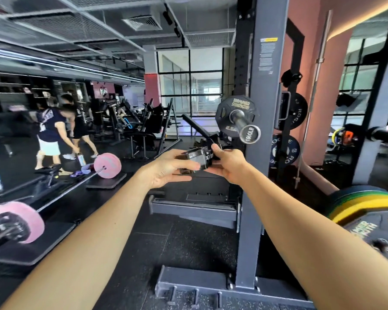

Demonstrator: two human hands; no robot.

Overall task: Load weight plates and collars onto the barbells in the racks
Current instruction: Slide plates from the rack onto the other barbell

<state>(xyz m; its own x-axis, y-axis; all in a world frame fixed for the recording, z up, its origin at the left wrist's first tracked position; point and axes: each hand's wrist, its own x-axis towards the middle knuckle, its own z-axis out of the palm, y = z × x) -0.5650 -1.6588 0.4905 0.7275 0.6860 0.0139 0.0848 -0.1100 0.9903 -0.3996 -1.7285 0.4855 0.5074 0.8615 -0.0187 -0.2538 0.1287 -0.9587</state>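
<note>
we hold a black collar (196, 161) between both hands just above the middle of the frame. our left hand (166, 170) cups it from the left and below, thumb and fingers wrapped around its body; our right hand (227, 165) pinches its right side, with the thumb pressing on what looks like the latch lever. both hands are closed on the collar, though we cannot tell whether the clamp itself is sprung open or locked.

the barbell sleeve (244, 124) lies up and to the right of the collar, near it but apart. its long axis runs from the small black plate (227, 113), already seated against the rack upright (259, 130), down and toward us, ending in the bright end cap (250, 134). that cap is the nearest point of the bar to our grip and sits just above our right hand.

so, as we judge it, the coming move turns on one thing: the collar's bore must be turned to face that end cap and brought in line with the sleeve's slanting axis, then pushed up along it toward the plate. the right hand is nearer the sleeve and would likely lead, the left steadying. if the bore meets the cap tilted, it could catch on the rim.
</note>
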